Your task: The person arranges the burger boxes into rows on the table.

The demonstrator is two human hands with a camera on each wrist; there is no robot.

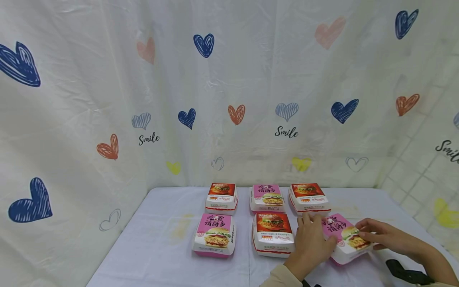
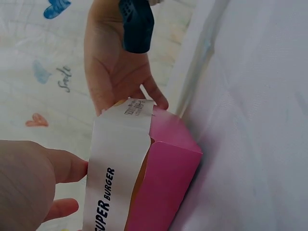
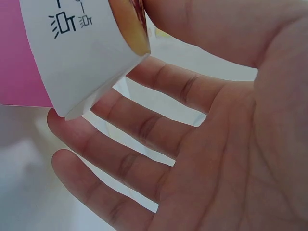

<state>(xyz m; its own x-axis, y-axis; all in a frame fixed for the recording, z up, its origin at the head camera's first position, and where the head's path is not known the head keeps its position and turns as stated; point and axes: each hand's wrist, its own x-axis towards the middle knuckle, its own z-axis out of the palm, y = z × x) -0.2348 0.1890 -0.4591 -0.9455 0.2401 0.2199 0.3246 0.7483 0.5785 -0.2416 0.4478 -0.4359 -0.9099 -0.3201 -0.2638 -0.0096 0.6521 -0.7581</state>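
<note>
A pink-and-white burger box point(image 1: 346, 239) stands turned at an angle at the right end of the front row, between both hands. My left hand point(image 1: 310, 241) holds its left side, the thumb at the near corner and the fingers at the far one. In the left wrist view that thumb point(image 2: 70, 166) touches the white lid, above the pink base. My right hand point(image 1: 391, 237) holds the right side, thumb over the top edge. The right wrist view shows its fingers point(image 3: 139, 125) spread behind and below the lid's corner.
Beside the left hand is a red-topped burger box point(image 1: 274, 235), with a pink one point(image 1: 215, 235) farther left. Behind stand a red-topped box point(image 1: 221, 198), a pink box point(image 1: 267, 198) and another red-topped box point(image 1: 309, 198). A heart-printed curtain point(image 1: 251, 79) hangs behind the white-covered table point(image 1: 143, 247).
</note>
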